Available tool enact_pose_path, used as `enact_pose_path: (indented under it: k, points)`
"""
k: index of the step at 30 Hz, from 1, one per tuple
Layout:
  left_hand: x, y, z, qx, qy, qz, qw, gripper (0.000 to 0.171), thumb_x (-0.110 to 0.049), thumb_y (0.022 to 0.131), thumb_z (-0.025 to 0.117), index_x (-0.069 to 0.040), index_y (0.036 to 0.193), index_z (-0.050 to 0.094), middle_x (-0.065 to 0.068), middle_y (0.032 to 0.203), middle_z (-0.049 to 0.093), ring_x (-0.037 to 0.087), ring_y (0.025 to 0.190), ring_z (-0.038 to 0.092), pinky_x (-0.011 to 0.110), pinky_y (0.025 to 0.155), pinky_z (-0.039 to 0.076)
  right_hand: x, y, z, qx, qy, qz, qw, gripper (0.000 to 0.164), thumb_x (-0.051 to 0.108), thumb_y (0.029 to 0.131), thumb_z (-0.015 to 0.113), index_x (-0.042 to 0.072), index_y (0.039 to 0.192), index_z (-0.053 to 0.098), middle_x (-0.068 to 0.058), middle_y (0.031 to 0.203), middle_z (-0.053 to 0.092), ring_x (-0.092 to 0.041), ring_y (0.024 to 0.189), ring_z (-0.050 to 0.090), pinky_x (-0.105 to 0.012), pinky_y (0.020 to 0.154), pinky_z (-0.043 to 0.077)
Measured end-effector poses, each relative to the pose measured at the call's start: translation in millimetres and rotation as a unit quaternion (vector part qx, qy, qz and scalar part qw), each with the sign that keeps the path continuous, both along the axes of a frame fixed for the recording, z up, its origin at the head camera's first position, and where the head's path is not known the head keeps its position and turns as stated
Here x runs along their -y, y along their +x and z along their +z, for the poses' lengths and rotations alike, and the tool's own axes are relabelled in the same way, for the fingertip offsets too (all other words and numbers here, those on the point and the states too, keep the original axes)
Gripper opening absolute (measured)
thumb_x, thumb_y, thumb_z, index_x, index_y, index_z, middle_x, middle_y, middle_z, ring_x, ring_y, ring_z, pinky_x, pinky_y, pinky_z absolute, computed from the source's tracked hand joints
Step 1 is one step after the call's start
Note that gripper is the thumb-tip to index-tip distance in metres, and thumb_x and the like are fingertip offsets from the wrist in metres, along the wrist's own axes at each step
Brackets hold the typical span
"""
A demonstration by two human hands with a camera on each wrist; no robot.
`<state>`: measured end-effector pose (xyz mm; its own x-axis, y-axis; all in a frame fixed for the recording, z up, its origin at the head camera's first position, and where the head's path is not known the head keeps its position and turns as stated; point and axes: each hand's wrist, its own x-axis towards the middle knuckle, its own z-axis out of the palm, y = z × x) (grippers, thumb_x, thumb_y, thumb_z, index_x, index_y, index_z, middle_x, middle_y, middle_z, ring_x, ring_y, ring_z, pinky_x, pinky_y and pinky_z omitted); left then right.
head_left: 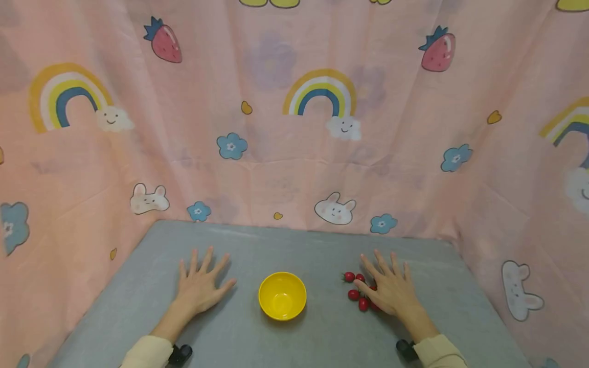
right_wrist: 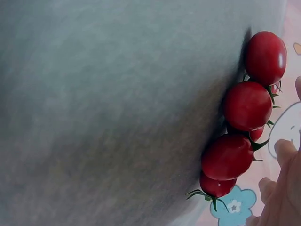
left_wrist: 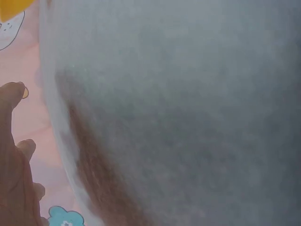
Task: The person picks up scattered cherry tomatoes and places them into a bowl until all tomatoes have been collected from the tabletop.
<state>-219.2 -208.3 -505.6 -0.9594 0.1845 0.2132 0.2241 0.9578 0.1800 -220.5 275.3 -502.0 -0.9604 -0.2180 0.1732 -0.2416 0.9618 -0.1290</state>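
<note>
A yellow bowl [head_left: 282, 296] stands between the two hands on the grey tabletop, and nothing lies inside it. My left hand [head_left: 200, 286] is spread to its left with straight fingers and holds nothing. To the right of the bowl lie several red cherry tomatoes [head_left: 353, 295] with green stems. My right hand [head_left: 390, 289], fingers spread, is over the right part of this group and hides some of them. In the right wrist view the tomatoes [right_wrist: 248, 106] appear bunched close together, with the fingertips [right_wrist: 284, 150] beyond them.
A pink printed curtain [head_left: 276, 168] hangs behind and on both sides of the grey table [head_left: 257, 240]. Dark straps [head_left: 179, 353] sit at both wrists, by the cream sleeves [head_left: 149, 352].
</note>
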Motion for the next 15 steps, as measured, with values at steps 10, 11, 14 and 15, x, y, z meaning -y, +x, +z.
enact_pose_path:
  k: [10, 11, 14, 15]
  points:
    - [6, 4.9, 5.3, -0.007, -0.007, 0.000, 1.0000, 0.073, -0.065, 0.096, 0.055, -0.022, 0.154, 0.048, 0.022, 0.160, 0.030, 0.055, 0.145, 0.013, 0.078, 0.106, 0.009, -3, 7.7, 5.7, 0.005, -0.046, 0.018, 0.999, 0.074, 0.061, 0.097, 0.056, 0.017, 0.156, 0.043, -0.023, 0.159, 0.032, -0.057, 0.143, 0.017, -0.077, 0.105, 0.012]
    - [7, 5.5, 6.3, -0.006, -0.002, -0.001, 1.0000, 0.072, -0.064, 0.096, 0.055, -0.021, 0.154, 0.048, 0.023, 0.159, 0.031, 0.055, 0.145, 0.013, 0.078, 0.105, 0.009, -5, 8.7, 7.4, 0.009, -0.048, 0.021, 0.999, 0.074, 0.059, 0.098, 0.056, 0.016, 0.156, 0.043, -0.023, 0.158, 0.033, -0.057, 0.142, 0.018, -0.078, 0.104, 0.014]
    - [8, 7.9, 9.7, -0.002, 0.016, -0.008, 0.9998, 0.070, -0.061, 0.097, 0.056, -0.017, 0.152, 0.050, 0.024, 0.158, 0.034, 0.056, 0.143, 0.020, 0.078, 0.105, 0.012, -12, 11.7, 13.1, 0.012, -0.058, 0.036, 0.998, 0.071, 0.052, 0.100, 0.058, 0.011, 0.156, 0.042, -0.027, 0.156, 0.034, -0.058, 0.139, 0.025, -0.077, 0.103, 0.021]
    - [9, 8.6, 11.2, -0.003, 0.023, -0.011, 0.9997, 0.069, -0.058, 0.098, 0.057, -0.015, 0.151, 0.051, 0.024, 0.156, 0.037, 0.055, 0.141, 0.026, 0.077, 0.105, 0.015, -15, 12.6, 14.9, 0.012, -0.064, 0.042, 0.997, 0.070, 0.049, 0.100, 0.060, 0.009, 0.155, 0.041, -0.028, 0.155, 0.035, -0.058, 0.138, 0.028, -0.076, 0.103, 0.023]
